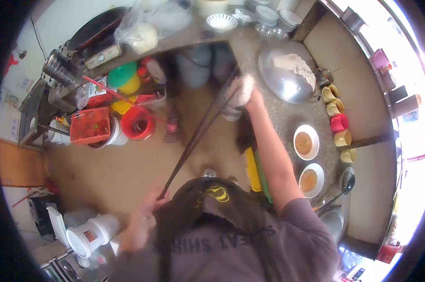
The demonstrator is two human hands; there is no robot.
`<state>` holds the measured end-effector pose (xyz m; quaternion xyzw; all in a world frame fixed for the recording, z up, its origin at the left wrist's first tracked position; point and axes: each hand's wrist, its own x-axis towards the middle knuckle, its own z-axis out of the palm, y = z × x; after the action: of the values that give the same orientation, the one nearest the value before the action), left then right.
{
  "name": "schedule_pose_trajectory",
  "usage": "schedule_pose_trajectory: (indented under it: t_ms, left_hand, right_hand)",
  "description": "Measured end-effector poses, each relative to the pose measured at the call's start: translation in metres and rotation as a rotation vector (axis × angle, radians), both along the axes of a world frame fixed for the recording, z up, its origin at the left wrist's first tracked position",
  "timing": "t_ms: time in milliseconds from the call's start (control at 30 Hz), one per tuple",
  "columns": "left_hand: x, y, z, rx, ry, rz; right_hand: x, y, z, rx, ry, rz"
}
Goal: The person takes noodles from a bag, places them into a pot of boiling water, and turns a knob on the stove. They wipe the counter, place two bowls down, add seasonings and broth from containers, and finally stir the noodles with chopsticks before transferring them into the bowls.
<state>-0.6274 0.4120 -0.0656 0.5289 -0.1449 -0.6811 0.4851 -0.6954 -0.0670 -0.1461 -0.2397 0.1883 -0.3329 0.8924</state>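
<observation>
My left hand (149, 204) is low and left of my chest, closed round one end of a long dark strap (193, 134). From there the strap stretches taut up and to the right. My right hand (244, 91) is out over the counter's edge, closed round its other end; the hand is blurred and its fingers are hard to make out. A dark apron (212, 195) with a yellow emblem covers my chest. Right of my right hand, a large shiny metal dome (287, 89) has a pale crumpled cloth-like thing (294, 64) on it.
Two white bowls (314, 142) of brownish liquid stand on the right counter (278, 120). Several mugs (335, 108) line its wall. At left are a red basket (90, 126), a red bucket (137, 123) and a stove (102, 57). White tubs (91, 235) stand lower left.
</observation>
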Motion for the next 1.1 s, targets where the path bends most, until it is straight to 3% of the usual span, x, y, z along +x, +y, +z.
schedule_pose_trajectory:
  t_ms: [33, 100, 133, 167, 200, 233, 267, 333, 367, 433, 500, 533, 600, 667, 733, 767, 833, 1000, 1067, 1100]
  left_hand:
    - [0.001, 0.003, 0.001, -0.001, -0.005, 0.008]
    - [0.002, 0.003, 0.001, 0.002, 0.284, 0.272]
    - [0.003, -0.004, 0.003, -0.005, 0.282, 0.285]
    - [0.004, -0.021, 0.006, 0.007, 0.225, 0.369]
    - [0.004, -0.038, 0.008, 0.022, 0.170, 0.452]
    - [0.002, -0.055, 0.003, 0.001, 0.119, 0.477]
    - [-0.001, -0.073, -0.007, -0.016, 0.068, 0.496]
    - [-0.011, -0.107, -0.031, -0.012, -0.070, 0.425]
    - [-0.016, -0.118, -0.095, -0.207, -0.765, 0.389]
    - [-0.028, -0.138, -0.088, -0.431, -1.448, 0.294]
    - [-0.029, -0.145, -0.058, -0.087, -0.409, 0.147]
    - [-0.022, -0.148, -0.061, -0.093, -0.408, 0.125]
    - [-0.002, -0.151, -0.073, -0.235, -0.849, 0.182]
    - [0.018, -0.176, -0.069, -0.372, -0.888, 0.467]
    - [0.018, -0.204, -0.033, -0.348, -0.502, 0.464]
    - [0.019, -0.215, -0.026, -0.342, -0.501, 0.451]
    - [0.017, -0.235, -0.018, -0.313, -0.264, 0.216]
    - [-0.003, -0.263, -0.029, -0.371, -0.296, 0.098]
    - [-0.006, -0.271, -0.011, -0.266, -0.336, 0.151]
    - [-0.002, -0.276, -0.008, -0.245, -0.345, 0.191]
  right_hand:
    - [-0.005, 0.004, 0.002, 0.069, 0.000, -0.050]
    - [-0.013, 0.027, 0.000, 0.129, -0.005, -0.084]
    - [-0.016, 0.046, -0.005, 0.190, -0.089, 0.101]
    - [-0.021, 0.067, -0.011, 0.249, -0.169, 0.288]
    - [-0.025, 0.095, -0.019, 0.277, -0.018, 0.320]
    - [-0.023, 0.118, -0.032, 0.310, -0.025, 0.443]
    - [-0.023, 0.144, -0.032, 0.324, -0.172, 0.597]
    - [-0.019, 0.186, 0.001, 0.222, -0.018, 0.590]
    - [-0.017, 0.200, 0.022, 0.100, 0.078, 0.527]
    - [-0.020, 0.205, 0.035, -0.016, 0.176, 0.434]
    - [-0.025, 0.196, 0.036, -0.057, 0.263, 0.374]
    - [-0.030, 0.193, 0.041, -0.056, 0.264, 0.352]
    - [-0.043, 0.188, 0.051, -0.152, 0.337, 0.273]
    - [-0.053, 0.186, 0.047, -0.167, 0.346, 0.267]
    - [-0.060, 0.193, 0.060, -0.222, 0.334, 0.338]
    - [-0.063, 0.196, 0.062, -0.301, 0.395, 0.348]
    - [-0.071, 0.200, 0.062, -0.347, 0.423, 0.330]
    - [-0.112, 0.206, 0.073, -0.418, 0.545, 0.139]
    - [-0.139, 0.209, 0.077, -0.506, 0.668, 0.141]
    - [-0.159, 0.210, 0.054, -0.626, 0.722, 0.138]
